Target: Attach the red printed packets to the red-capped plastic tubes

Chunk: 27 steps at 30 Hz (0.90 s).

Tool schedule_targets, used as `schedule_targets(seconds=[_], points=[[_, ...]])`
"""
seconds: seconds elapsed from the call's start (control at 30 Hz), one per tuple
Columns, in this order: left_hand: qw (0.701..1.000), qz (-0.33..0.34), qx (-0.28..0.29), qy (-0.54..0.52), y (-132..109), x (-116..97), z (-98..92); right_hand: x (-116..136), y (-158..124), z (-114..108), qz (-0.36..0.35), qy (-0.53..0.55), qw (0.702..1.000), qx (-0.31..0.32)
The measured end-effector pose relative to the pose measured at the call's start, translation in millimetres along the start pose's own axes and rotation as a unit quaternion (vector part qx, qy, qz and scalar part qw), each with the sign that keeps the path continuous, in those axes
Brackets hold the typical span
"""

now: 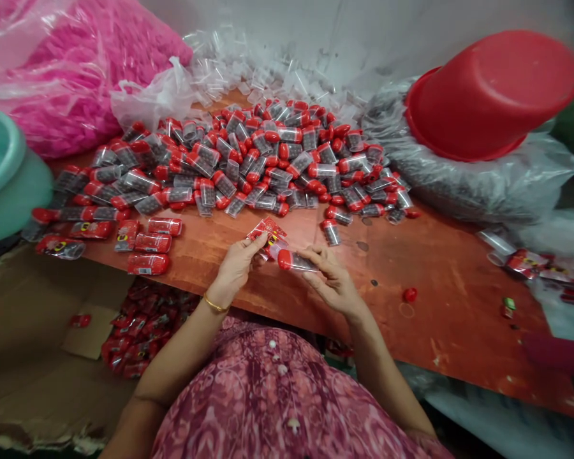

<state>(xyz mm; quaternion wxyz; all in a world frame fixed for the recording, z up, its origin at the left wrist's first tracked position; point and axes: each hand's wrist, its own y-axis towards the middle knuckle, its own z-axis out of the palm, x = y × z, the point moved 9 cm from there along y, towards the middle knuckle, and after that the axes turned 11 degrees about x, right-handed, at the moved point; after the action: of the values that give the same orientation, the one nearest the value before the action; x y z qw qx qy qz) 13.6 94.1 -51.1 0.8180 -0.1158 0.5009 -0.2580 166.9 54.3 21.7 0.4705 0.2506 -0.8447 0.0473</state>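
Note:
Over the front of the red-brown table (425, 319), my left hand (239, 264) pinches a red printed plastic sleeve (269, 231). My right hand (332, 274) grips a small clear container with a red cap (297, 261) and dark contents. The container lies sideways, its red end pointing left at the sleeve's edge; whether it is inside the sleeve I cannot tell. A gold bangle (215, 304) circles my left wrist. Behind my hands spreads a large heap of similar red-capped containers (263, 159). Several containers in red printed sleeves (153, 242) lie to the left.
A red bucket (488, 95) rests upside down on a plastic bag (478, 178) at right. Pink pieces fill a bag (76, 76) at left, beside a pale green tub (9, 172). Below the table's left edge, a cardboard box (29, 344) holds sleeved containers. More sleeves (526, 262) lie right.

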Motion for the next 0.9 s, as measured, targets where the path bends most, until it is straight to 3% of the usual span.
schedule_targets(seconds=[0.17,0.47,0.73,0.9], points=[[0.999,0.016,-0.015,0.039,-1.8,-7.2,-1.2,4.5,0.1,-0.6,-0.033,-0.044,0.998,0.001],[0.998,-0.018,-0.033,0.047,-0.8,-3.3,-6.9,-4.4,-4.6,0.3,-0.011,-0.068,0.997,-0.018],[0.998,-0.013,0.004,0.069,-2.9,-6.3,-1.3,0.8,-9.2,-1.3,-0.002,-0.082,0.996,-0.028],[0.996,-0.013,-0.006,0.083,-3.0,-5.7,-4.8,4.7,-10.9,-6.7,-0.001,-0.107,0.993,-0.052]])
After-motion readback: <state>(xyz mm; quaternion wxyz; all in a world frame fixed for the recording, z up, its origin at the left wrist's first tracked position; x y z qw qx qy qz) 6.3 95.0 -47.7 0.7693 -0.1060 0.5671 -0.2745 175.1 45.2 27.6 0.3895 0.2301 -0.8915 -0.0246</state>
